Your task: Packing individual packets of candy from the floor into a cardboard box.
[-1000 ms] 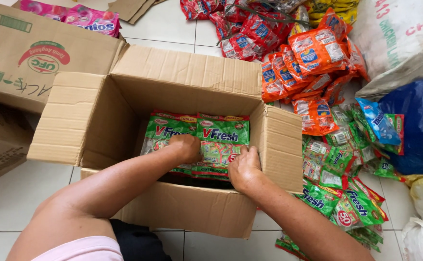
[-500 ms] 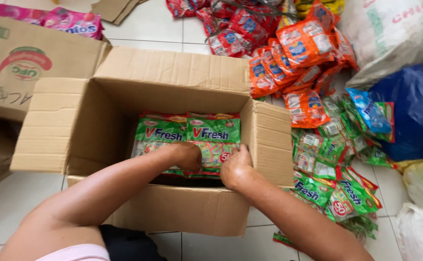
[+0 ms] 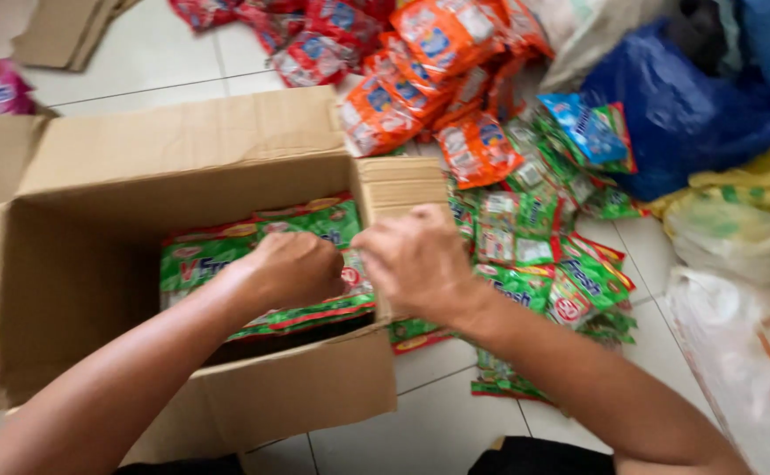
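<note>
An open cardboard box stands on the tiled floor in front of me. Flat green packets are stacked inside it against the right wall. My left hand reaches into the box, fingers curled down on top of that stack. My right hand hovers over the box's right wall and short flap, fingers curled; the blur hides whether anything is in it. A loose heap of green packets lies on the floor just right of the box, close to my right hand.
Orange packets and red packets are piled beyond the box. A blue bag, a yellow bag and clear plastic bags crowd the right side. Flattened cardboard lies at the far left.
My right hand has come out of the box and now sits over its right wall. My left hand stays on the stacked packets. The view has shifted right and closer.
</note>
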